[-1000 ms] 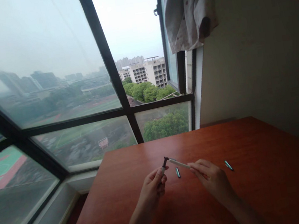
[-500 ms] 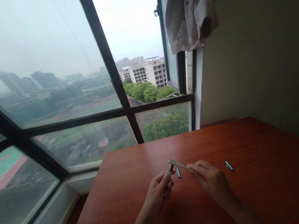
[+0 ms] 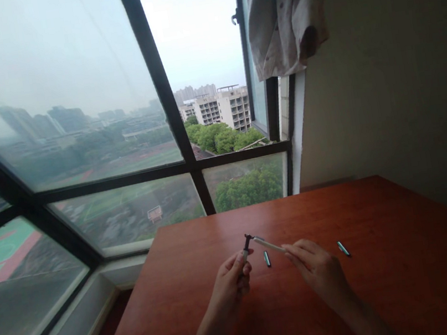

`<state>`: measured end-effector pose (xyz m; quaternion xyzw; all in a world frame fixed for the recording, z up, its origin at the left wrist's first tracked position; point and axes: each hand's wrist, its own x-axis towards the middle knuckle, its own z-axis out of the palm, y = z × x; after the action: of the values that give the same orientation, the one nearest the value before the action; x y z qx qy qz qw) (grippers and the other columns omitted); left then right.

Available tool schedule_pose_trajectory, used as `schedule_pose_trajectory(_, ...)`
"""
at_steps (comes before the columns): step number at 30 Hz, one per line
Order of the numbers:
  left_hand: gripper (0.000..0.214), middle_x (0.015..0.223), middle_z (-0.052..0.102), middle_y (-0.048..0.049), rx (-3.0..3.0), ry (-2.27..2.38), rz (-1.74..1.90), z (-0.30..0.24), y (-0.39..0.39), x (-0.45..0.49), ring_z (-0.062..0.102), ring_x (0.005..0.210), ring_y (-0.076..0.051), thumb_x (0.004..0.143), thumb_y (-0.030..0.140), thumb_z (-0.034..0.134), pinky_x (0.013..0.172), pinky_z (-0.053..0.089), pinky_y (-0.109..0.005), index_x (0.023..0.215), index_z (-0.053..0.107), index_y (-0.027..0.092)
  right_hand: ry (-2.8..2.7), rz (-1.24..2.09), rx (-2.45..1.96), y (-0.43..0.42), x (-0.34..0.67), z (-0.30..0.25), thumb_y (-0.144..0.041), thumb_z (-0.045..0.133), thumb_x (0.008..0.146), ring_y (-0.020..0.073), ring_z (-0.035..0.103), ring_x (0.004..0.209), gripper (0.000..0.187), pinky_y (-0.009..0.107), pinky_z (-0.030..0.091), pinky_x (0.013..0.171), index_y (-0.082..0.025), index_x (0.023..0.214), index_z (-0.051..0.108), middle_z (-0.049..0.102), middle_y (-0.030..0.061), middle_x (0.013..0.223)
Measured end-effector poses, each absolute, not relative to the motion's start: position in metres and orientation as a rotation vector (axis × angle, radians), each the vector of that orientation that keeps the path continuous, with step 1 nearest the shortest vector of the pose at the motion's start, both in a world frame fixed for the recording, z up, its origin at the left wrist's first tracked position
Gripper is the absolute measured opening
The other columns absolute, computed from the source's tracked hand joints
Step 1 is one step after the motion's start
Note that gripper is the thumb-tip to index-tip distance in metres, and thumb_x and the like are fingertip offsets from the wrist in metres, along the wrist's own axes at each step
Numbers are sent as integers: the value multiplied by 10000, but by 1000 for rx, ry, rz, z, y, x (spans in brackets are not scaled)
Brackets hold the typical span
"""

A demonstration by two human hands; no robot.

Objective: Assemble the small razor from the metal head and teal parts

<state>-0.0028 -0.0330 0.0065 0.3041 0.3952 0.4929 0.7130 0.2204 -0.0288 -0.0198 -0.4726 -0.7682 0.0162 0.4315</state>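
Note:
My left hand (image 3: 232,279) is closed around a razor handle (image 3: 246,248), grey below with a dark neck and a small crosswise head, tilted up. My right hand (image 3: 316,265) pinches a slim pale stick that looks like a toothbrush (image 3: 272,245), its far end pointing left. That end is right beside the razor handle's head; I cannot tell whether they touch. A small dark and teal piece, like a razor cartridge (image 3: 267,259), lies on the table between my hands. A second similar cartridge (image 3: 343,248) lies to the right of my right hand.
The reddish-brown wooden table (image 3: 200,238) stands against a large dark-framed window (image 3: 124,179). A light cloth garment (image 3: 285,18) hangs at the upper right, before the plain wall (image 3: 382,82). A sill (image 3: 88,305) runs beyond the table's left edge.
My left hand has shifted slightly left and up with the razor handle. Its head has slid out from under the toothbrush's end. My right hand has barely moved.

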Motion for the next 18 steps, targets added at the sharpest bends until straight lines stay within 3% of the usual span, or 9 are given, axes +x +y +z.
schedule_pose_trajectory(18,405,592,450,63,725,860,1003,1,-36,3,204,398,-3,710,416,737,396,90,-169,978,642,128,-1930,-13,-1159,-29,220,-17,-308,475,938,164,607,718,252,249,437,695,-211,1009,696,649,50,781)
